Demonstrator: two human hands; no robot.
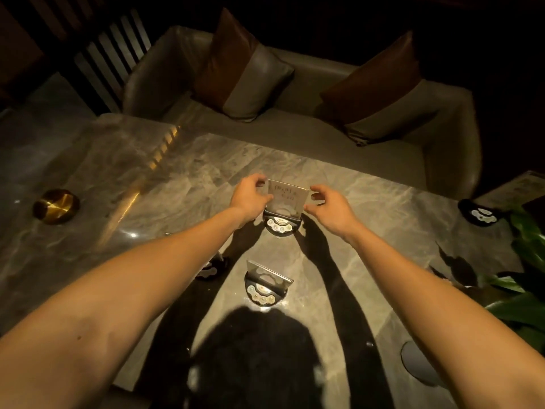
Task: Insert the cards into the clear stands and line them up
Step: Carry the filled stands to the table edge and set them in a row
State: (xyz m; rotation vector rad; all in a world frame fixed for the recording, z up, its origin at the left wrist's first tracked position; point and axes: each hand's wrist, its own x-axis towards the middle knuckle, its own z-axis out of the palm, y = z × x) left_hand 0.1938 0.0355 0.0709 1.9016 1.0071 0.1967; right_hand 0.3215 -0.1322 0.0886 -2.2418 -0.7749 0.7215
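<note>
Card (286,196), pale with faint, seemingly printed characters, pinched by left hand (250,196) and right hand (330,206).

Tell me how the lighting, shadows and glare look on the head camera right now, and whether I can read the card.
Head view: dim, warm light; the person's shadow falls across the near table, with small glare spots by the near stand. Wide-angle bending shows at the edges. The card held by the left hand and right hand shows marks, too soft to read.
</note>
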